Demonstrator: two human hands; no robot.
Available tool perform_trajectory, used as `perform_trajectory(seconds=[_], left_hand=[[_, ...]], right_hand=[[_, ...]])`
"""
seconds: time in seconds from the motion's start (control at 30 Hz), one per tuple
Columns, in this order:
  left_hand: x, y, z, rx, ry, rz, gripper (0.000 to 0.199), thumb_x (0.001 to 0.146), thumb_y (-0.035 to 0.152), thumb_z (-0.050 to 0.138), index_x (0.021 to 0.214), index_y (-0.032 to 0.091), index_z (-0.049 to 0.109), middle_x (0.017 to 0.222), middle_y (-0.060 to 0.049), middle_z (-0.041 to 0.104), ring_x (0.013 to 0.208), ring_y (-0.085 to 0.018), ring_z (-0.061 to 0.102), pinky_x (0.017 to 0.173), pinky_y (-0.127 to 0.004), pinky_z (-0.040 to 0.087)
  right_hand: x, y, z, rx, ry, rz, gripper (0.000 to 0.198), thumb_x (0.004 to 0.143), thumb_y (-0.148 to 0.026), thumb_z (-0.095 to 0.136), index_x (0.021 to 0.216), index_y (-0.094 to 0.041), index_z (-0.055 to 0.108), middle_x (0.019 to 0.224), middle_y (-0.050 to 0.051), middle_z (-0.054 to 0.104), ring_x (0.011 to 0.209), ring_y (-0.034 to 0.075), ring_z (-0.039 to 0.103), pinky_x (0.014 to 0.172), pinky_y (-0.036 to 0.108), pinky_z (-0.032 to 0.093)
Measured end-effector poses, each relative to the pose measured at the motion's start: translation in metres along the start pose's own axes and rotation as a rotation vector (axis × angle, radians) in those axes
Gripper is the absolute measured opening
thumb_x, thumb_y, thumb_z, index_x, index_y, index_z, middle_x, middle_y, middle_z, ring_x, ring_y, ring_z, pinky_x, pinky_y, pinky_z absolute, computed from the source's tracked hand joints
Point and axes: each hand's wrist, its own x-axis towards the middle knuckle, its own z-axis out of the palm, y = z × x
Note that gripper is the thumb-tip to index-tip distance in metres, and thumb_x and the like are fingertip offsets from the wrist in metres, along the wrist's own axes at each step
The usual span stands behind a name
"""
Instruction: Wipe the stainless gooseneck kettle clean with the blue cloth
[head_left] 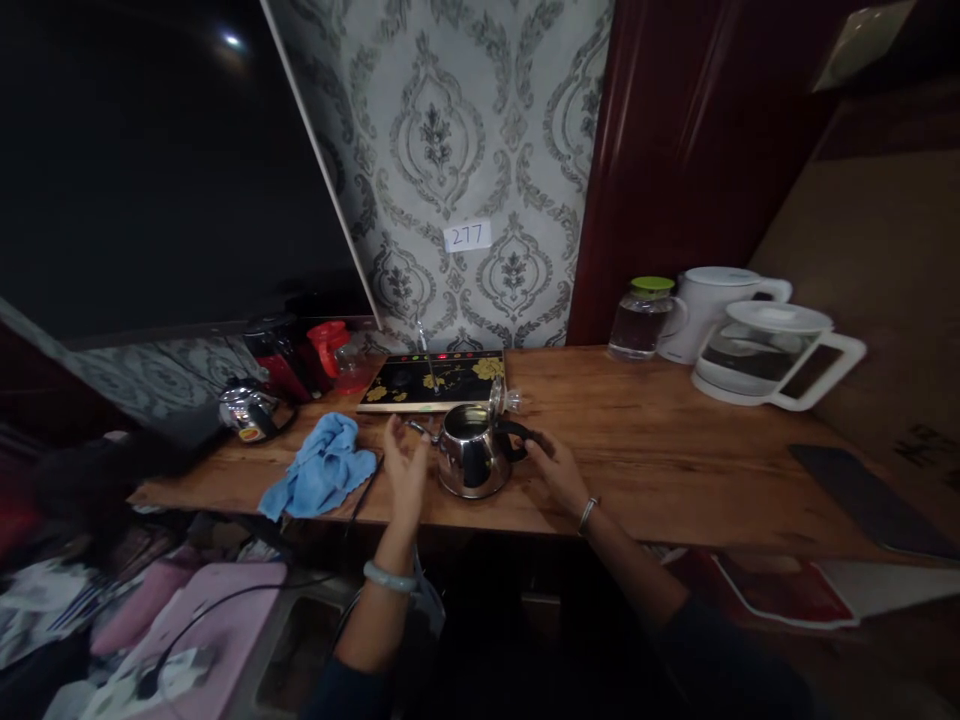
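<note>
A shiny metal kettle with a black handle is near the front edge of the wooden table, its lid tipped up at the rim. My right hand has its fingers closed round the handle on the right side. Beside the spout, my left hand is open, thumb and fingers apart; whether it touches the spout I cannot tell. Behind the kettle lies a black tea stove with gold flowers, small lit marks and a thin upright metal tap.
A crumpled blue cloth, a second metal kettle and a red-lidded jug stand left. Glass and white jugs and a dark flat phone-like slab are on the right. The wooden table ends in front of me.
</note>
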Motion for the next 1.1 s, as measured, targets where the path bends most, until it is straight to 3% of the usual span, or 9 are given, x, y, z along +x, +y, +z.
perform_trajectory(seconds=[0.07, 0.1, 0.23, 0.43, 0.57, 0.93, 1.1], left_hand=[[-0.006, 0.016, 0.004, 0.186, 0.099, 0.277, 0.059, 0.083, 0.042, 0.064, 0.136, 0.022, 0.047, 0.142, -0.014, 0.05, 0.135, -0.027, 0.044, 0.112, -0.044, 0.037], [-0.009, 0.025, 0.007, 0.232, 0.087, 0.385, 0.056, 0.085, 0.04, 0.063, 0.135, 0.021, 0.048, 0.14, -0.014, 0.051, 0.134, -0.027, 0.045, 0.112, -0.045, 0.036], [-0.017, 0.058, 0.031, 0.239, -0.11, 0.569, 0.045, 0.09, 0.035, 0.058, 0.132, 0.02, 0.05, 0.125, -0.013, 0.06, 0.116, -0.023, 0.057, 0.102, -0.041, 0.045], [-0.015, 0.075, 0.071, 0.336, -0.19, 0.621, 0.052, 0.086, 0.029, 0.064, 0.135, 0.02, 0.05, 0.119, -0.011, 0.064, 0.109, -0.024, 0.059, 0.096, -0.041, 0.047], [-0.012, 0.078, 0.08, 0.402, -0.207, 0.648, 0.04, 0.088, 0.02, 0.056, 0.128, 0.019, 0.056, 0.116, -0.011, 0.066, 0.108, -0.025, 0.059, 0.095, -0.04, 0.046], [-0.001, 0.072, 0.056, 0.489, -0.121, 0.593, 0.038, 0.087, 0.02, 0.052, 0.124, 0.02, 0.062, 0.114, -0.01, 0.069, 0.107, -0.025, 0.058, 0.095, -0.04, 0.045], [-0.003, 0.07, 0.044, 0.59, -0.146, 0.556, 0.039, 0.087, 0.023, 0.052, 0.125, 0.019, 0.063, 0.115, -0.01, 0.069, 0.108, -0.027, 0.057, 0.095, -0.042, 0.044]], right_hand=[[-0.005, 0.003, -0.006, -0.024, 0.045, -0.006, 0.05, 0.081, -0.064, 0.061, 0.104, -0.021, 0.07, 0.109, 0.008, 0.074, 0.104, 0.025, 0.066, 0.094, 0.041, 0.051], [-0.007, 0.006, -0.009, -0.029, 0.062, 0.01, 0.052, 0.082, -0.067, 0.058, 0.104, -0.021, 0.071, 0.108, 0.009, 0.074, 0.102, 0.025, 0.066, 0.091, 0.041, 0.052], [-0.012, 0.021, -0.015, -0.025, 0.022, 0.113, 0.06, 0.081, -0.076, 0.05, 0.09, -0.021, 0.072, 0.084, 0.01, 0.075, 0.074, 0.024, 0.066, 0.066, 0.038, 0.055], [-0.016, 0.019, -0.016, -0.258, -0.096, -0.016, 0.055, 0.087, -0.069, 0.043, 0.076, -0.02, 0.067, 0.074, 0.007, 0.069, 0.072, 0.023, 0.062, 0.07, 0.034, 0.05], [-0.015, 0.018, -0.016, -0.301, -0.121, -0.028, 0.053, 0.089, -0.064, 0.04, 0.076, -0.019, 0.065, 0.073, 0.007, 0.067, 0.071, 0.022, 0.061, 0.069, 0.033, 0.048], [-0.014, 0.02, -0.017, -0.336, -0.143, -0.049, 0.042, 0.089, -0.055, 0.041, 0.071, -0.021, 0.059, 0.071, 0.005, 0.064, 0.069, 0.02, 0.058, 0.067, 0.031, 0.046], [-0.016, 0.021, -0.016, -0.322, -0.123, -0.043, 0.04, 0.088, -0.055, 0.042, 0.073, -0.021, 0.059, 0.072, 0.005, 0.065, 0.071, 0.021, 0.058, 0.068, 0.031, 0.046]])
